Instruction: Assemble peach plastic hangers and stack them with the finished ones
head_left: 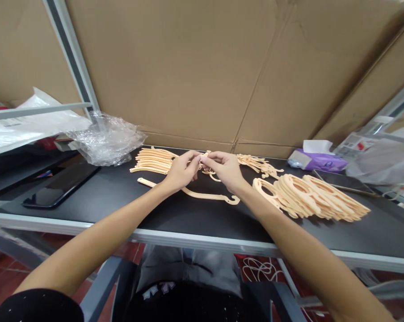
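Note:
My left hand (183,170) and my right hand (226,169) meet above the middle of the black table, fingertips pinched together. Between them is a small cream plastic piece, mostly hidden by the fingers, so its exact shape cannot be made out. Just in front lies a cream plastic hanger arm (205,195) with a hooked right end, passing beneath my left wrist. Behind my left hand is a row of similar hanger arms (152,161). Thin cream plastic hooks (257,164) are heaped beyond my right hand. Stacked hanger pieces with oval openings (309,197) lie right of my right forearm.
A dark phone-like slab (61,185) and crumpled clear plastic (108,138) occupy the left side. At the back right are a purple tissue pack (322,158) and a dark flat device (344,182). Cardboard (188,80) walls the rear; a metal rail (202,240) edges the front.

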### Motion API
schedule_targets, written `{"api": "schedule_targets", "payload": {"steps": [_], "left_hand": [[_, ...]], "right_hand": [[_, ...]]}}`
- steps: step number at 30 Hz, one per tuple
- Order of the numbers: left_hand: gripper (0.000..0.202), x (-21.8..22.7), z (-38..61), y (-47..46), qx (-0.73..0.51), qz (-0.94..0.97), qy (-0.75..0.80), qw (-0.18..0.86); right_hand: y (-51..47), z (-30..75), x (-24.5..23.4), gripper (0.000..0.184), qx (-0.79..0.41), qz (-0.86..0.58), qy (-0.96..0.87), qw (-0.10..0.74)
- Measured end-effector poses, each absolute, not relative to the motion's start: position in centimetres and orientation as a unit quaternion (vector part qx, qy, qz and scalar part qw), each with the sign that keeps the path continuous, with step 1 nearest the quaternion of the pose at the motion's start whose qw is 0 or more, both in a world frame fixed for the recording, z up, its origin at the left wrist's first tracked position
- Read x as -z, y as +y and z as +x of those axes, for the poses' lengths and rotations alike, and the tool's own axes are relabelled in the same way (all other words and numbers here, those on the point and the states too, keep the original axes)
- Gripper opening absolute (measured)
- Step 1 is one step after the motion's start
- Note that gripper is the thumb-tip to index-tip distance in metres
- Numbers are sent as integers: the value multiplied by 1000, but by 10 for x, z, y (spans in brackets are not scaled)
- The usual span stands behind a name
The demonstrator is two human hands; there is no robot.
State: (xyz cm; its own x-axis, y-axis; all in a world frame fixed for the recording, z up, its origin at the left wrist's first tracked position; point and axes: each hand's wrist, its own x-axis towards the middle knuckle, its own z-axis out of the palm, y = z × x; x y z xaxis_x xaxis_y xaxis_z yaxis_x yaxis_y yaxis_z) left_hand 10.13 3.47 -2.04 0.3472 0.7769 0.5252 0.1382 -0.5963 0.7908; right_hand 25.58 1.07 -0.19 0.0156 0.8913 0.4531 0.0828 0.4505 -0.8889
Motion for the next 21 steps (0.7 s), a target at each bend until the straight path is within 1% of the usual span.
{"api": "schedule_targets", "payload": {"steps": [5,11,16,18,21], "left_hand": [[22,15,99,36,-503,745,316,303],[20,9,95,33,-492,754,351,256],[17,3,89,34,-494,751,373,229],[19,-2,85,37,-506,746,375,218],[23,-9,76,43,-514,744,376,200]], "right_hand": [[11,255,6,43,-332,-403,-632,573],[11,255,10,37,-281,-421,-681,530],[3,250,11,22,-196,-439,-750,455],[-2,245,12,22,-168,-438,-782,409],[-8,237,18,29,-129,-399,-842,340]]}}
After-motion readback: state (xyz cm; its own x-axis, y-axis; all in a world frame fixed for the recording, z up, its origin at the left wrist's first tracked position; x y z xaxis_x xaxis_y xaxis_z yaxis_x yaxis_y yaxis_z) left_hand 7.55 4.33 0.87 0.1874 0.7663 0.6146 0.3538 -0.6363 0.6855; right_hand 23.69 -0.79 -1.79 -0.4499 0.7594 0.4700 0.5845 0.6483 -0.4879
